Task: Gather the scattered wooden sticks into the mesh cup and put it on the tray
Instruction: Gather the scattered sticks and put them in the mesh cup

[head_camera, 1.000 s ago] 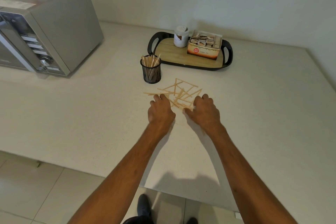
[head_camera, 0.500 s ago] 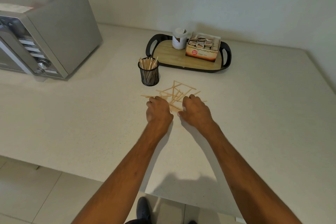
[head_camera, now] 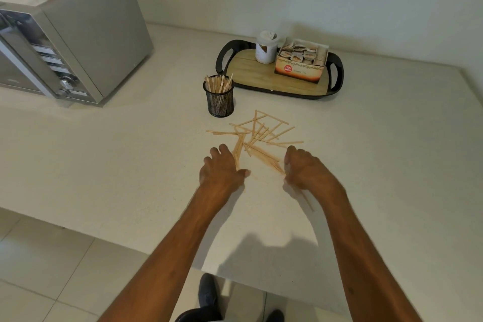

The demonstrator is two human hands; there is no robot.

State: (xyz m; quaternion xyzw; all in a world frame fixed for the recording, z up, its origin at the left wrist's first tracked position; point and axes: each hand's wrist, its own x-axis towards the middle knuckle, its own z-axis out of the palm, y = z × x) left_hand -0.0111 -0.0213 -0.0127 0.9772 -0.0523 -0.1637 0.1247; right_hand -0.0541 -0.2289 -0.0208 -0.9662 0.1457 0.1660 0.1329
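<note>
Wooden sticks: thin, flat, pale raw wood with straight edges, all about the same length. They lie criss-crossed in a loose heap just beyond your fingertips, between your two hands and reaching past them. Your left hand is knuckles-up, with its fingers bent down onto the near ends of a few sticks at the left edge of the heap and its thumb stretched out flat toward your right hand. I cannot tell whether those fingers pinch anything or only press. Your right hand is curled round a small bundle: several sticks run in under the fingers, and one pokes out behind the heel of the hand, beside the wrist. The mesh cup stands upright beyond your left hand, past the heap and apart from it. It is a black wire-mesh cylinder, see-through, already packed with upright sticks that fan out above the rim. The tray lies farther out, beyond the cup and ahead of your right hand. It is an oblong with rounded ends, a glossy black rim with cut-out handles, and a wood-grain floor. On its far part stand a white lidded jar and an open printed cardboard tea box, just beside each other. The counter is matte, off-white and finely speckled. A brushed-metal microwave stands well off to the left of your left hand.
</note>
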